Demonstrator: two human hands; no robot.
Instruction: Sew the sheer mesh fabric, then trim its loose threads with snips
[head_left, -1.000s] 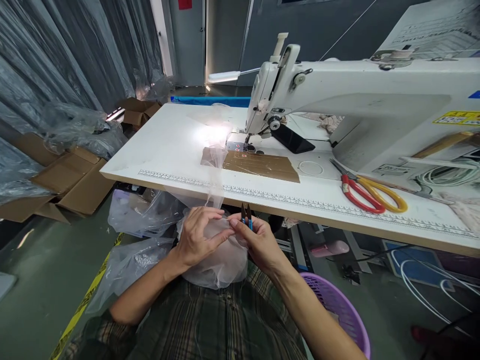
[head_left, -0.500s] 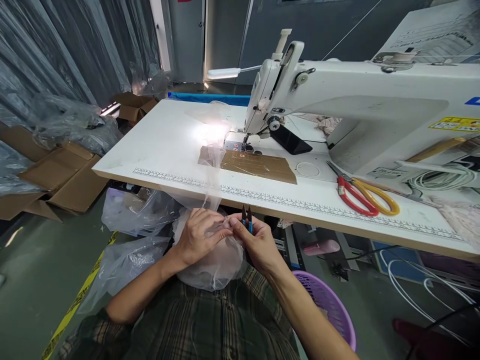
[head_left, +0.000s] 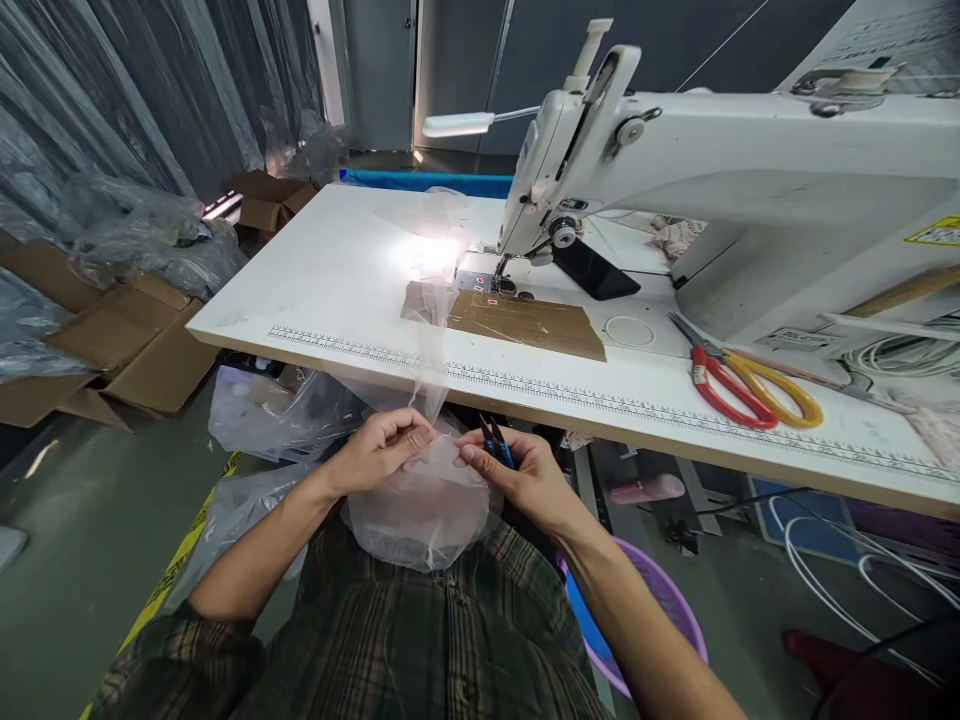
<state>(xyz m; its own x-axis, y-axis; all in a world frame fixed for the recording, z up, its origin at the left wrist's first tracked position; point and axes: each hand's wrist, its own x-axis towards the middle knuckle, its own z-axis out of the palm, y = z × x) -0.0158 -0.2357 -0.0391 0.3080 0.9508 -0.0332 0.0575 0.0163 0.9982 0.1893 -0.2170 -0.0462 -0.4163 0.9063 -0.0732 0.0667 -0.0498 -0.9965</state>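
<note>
you wear a dark green-brown plaid buttoned shirt (head_left: 450,640), sleeve (head_left: 172,665) bunched at the elbow, left hand (head_left: 382,450) and right hand (head_left: 529,475) bare.

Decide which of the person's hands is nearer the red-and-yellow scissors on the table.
Right. The right hand, holding small blue snips, sits below the table, left of the scissors; the left hand, pinching sheer fabric, lies farther left.

The right hand (head_left: 529,480) covers the handles of the thread snips (head_left: 496,440); only the dark blade tips show. The sewing machine (head_left: 750,190) runs off the right edge, its yellow label (head_left: 937,232) cut through and unreadable. Lamp glare (head_left: 429,255) washes out the sheer fabric (head_left: 424,505) under the machine's head. The right forearm (head_left: 637,640) hides part of the purple basket (head_left: 671,605).
</note>
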